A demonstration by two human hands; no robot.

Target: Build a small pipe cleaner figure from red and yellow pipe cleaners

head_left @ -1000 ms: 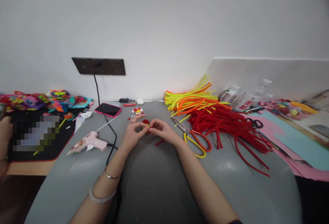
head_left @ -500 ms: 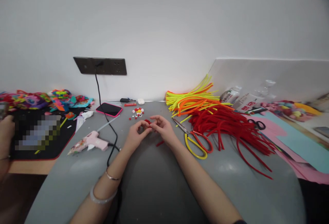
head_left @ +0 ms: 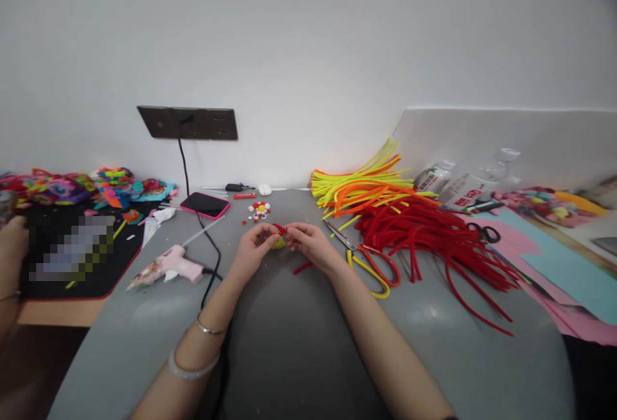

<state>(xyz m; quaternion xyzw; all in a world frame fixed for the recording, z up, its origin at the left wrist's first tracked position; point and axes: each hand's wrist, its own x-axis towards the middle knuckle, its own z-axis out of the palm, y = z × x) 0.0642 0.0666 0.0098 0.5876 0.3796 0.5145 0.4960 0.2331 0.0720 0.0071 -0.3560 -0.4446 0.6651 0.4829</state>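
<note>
Red and fuzzy, the small pipe-cleaner piece (head_left: 280, 231) sits between our two hands, held just above the grey table (head_left: 299, 343) near its middle. It looks like a short bent length of chenille stem, with a bit of yellow-green (head_left: 278, 243) showing beneath it; the piece is too small for us to tell its exact shape. Our left hand (head_left: 254, 247) pinches it from the left, thumb and forefinger pressed together on the red fuzz, the other fingers curled loosely under. Our right hand (head_left: 311, 246) meets it from the right, fingertips closed on the same piece, so the two hands nearly touch.

On the table just below our right hand lies a short red offcut (head_left: 301, 268). Just right of that hand rest the scissors (head_left: 366, 259) with yellow and red handles, blades pointing toward our hands. Beyond them spreads a big heap of red pipe cleaners (head_left: 424, 233), and behind that a bundle of yellow and orange ones (head_left: 361, 185). To the left lies a pink glue gun (head_left: 166, 267), its black cord (head_left: 202, 227) running up to the wall socket (head_left: 187, 123). A phone in a pink case (head_left: 205, 204) lies near the wall, and a cluster of small red, white and yellow pompoms (head_left: 259, 210) sits just beyond our hands. Another person's hand (head_left: 12, 243) shows at the far left edge.
</note>
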